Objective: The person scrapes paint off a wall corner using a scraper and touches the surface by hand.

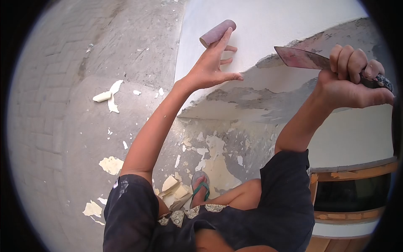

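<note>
My left hand [213,63] is raised in front of the white wall with its thumb and some fingers spread. A purplish-brown rolled sheet [219,32], like sandpaper, is held at its outer fingers; the exact grip is partly hidden. My right hand [351,80] is wrapped round the dark speckled handle of a broad knife [303,58]. Its flat, stained blade has a slanted tip and points left, in front of the wall [247,21]. Behind the blade, a grey, rough patch [260,98] shows where paint has come off.
Paint flakes [111,165] and curled peelings [110,96] litter the grey concrete floor [105,138]. More peelings [175,191] lie by my sandalled foot [200,187]. At the lower right is a wood-framed dark pane [350,195]. Paving blocks [42,105] run along the left.
</note>
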The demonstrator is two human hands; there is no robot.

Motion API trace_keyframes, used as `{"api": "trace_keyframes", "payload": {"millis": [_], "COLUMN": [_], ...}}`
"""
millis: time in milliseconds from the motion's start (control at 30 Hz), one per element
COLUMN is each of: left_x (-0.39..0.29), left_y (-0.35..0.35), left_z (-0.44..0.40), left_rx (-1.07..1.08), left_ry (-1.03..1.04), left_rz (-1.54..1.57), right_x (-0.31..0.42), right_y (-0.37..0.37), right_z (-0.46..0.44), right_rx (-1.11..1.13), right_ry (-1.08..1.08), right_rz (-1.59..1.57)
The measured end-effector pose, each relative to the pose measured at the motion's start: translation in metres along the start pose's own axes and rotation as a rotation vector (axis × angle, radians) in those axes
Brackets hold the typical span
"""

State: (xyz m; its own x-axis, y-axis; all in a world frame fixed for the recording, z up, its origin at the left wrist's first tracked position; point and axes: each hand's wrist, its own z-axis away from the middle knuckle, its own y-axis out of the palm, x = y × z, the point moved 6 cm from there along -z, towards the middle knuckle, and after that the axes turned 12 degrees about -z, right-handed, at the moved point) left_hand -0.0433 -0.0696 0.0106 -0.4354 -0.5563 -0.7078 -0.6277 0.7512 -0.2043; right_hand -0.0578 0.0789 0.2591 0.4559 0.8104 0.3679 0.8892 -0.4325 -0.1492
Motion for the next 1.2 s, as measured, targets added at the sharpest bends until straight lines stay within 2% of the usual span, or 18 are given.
{"api": "trace_keyframes", "payload": {"millis": [200, 333, 467, 567, 600, 633, 667, 733, 767, 800, 833, 933, 1100, 1200], "left_x": [-0.003, -0.006, -0.003, 0.006, 0.007, 0.001, 0.007, 0.016, 0.015, 0.013, 0.012, 0.01, 0.014, 0.015], "left_y": [-0.002, -0.002, 0.001, -0.019, -0.023, -0.036, -0.051, -0.084, -0.1, -0.115, -0.127, -0.149, -0.145, -0.139], "left_z": [0.004, 0.009, 0.015, 0.014, 0.015, 0.017, 0.013, 0.012, 0.012, 0.014, 0.016, 0.01, 0.011, 0.008], "left_rx": [0.015, 0.044, 0.127, 0.135, 0.133, 0.056, -0.017, -0.14, -0.205, -0.232, -0.257, -0.307, -0.319, -0.324], "left_ry": [-0.071, -0.089, -0.107, -0.162, -0.19, -0.234, -0.25, -0.313, -0.28, -0.327, -0.371, -0.23, -0.239, -0.249], "left_rz": [-0.066, -0.068, -0.093, -0.008, 0.048, 0.059, -0.007, -0.097, -0.063, -0.076, -0.088, 0.016, 0.041, 0.036], "right_x": [0.009, 0.003, -0.001, -0.022, -0.035, -0.045, -0.044, -0.04, -0.036, -0.03, -0.036, -0.041, -0.024, -0.027], "right_y": [0.006, 0.01, 0.036, 0.032, 0.031, 0.028, 0.034, 0.031, 0.026, 0.027, 0.025, 0.021, 0.025, 0.026], "right_z": [0.041, 0.058, 0.041, 0.042, 0.05, 0.058, 0.063, 0.057, 0.056, 0.052, 0.051, 0.053, 0.053, 0.053], "right_rx": [-0.106, 0.176, 0.348, 0.18, 0.065, -0.048, -0.03, 0.051, 0.089, 0.179, 0.143, 0.096, 0.188, 0.187], "right_ry": [0.104, 0.156, 0.098, 0.136, 0.185, 0.225, 0.2, 0.126, 0.101, 0.069, 0.061, 0.058, 0.007, -0.002], "right_rz": [-0.114, -0.271, -0.23, -0.075, 0.073, 0.222, 0.197, -0.073, -0.208, -0.256, -0.225, -0.171, -0.305, -0.257]}}
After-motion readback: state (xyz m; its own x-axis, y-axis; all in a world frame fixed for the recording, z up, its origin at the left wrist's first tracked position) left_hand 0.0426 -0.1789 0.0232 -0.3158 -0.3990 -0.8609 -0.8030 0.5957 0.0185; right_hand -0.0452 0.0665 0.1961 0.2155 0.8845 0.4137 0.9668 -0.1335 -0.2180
